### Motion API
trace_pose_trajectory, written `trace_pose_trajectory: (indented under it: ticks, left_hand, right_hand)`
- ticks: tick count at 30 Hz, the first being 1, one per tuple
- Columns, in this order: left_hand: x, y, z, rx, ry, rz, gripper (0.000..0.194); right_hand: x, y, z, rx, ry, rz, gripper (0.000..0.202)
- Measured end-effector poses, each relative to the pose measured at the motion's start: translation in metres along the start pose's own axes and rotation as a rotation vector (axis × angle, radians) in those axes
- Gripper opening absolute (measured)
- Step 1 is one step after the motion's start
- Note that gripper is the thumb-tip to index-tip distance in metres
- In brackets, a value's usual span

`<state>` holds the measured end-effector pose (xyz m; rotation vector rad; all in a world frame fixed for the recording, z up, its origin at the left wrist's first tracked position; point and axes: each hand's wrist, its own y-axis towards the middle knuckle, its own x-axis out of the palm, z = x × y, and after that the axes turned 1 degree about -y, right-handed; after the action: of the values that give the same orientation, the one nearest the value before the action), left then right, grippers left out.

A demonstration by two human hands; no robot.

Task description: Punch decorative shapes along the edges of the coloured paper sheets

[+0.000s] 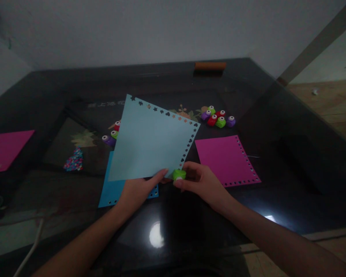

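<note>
A pale blue sheet of paper (150, 142) is held tilted above the table, with small stars, hearts and other shapes cut along two of its edges. My left hand (141, 188) pinches its lower edge, thumb on top. At the sheet's lower right corner, my right hand (202, 181) grips a green craft punch (179, 174) with a white button between thumb and fingers. Under the pale sheet lies a darker blue sheet (111, 190), partly covered, with holes along its near edge. To the right rests a pink sheet (222, 159) punched along two edges.
Several purple, green and red punches (216, 117) cluster at the back right; more punches (111, 138) show left of the pale sheet. A pile of paper bits (74, 159), another pink sheet (5, 150) and a brown roll (210, 66) also lie on the glossy black table (167, 242).
</note>
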<state>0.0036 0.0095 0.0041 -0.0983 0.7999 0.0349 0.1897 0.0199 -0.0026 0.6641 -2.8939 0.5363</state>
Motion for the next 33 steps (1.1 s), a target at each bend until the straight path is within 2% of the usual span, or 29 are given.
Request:
trace_pose_trajectory:
  ticks: [12, 20, 28, 33]
  left_hand:
    - [-0.0002, -0.0005, 0.0029, 0.001, -0.014, -0.012, 0.025]
    - [0.0018, -0.0003, -0.0057, 0.026, -0.003, 0.002, 0.025]
    - [0.0007, -0.0003, 0.0041, -0.018, -0.023, 0.014, 0.028]
    - [0.0011, -0.0012, 0.0014, -0.019, 0.013, -0.008, 0.027]
  right_hand:
    - [-0.0008, -0.0004, -0.0011, 0.031, 0.002, -0.003, 0.032]
    - [0.0000, 0.0003, -0.0003, 0.032, 0.028, 0.001, 0.032]
    - [0.0003, -0.0007, -0.0022, 0.037, 0.020, 0.008, 0.033]
    - [0.0002, 0.0001, -0.0010, 0.027, 0.015, 0.000, 0.034]
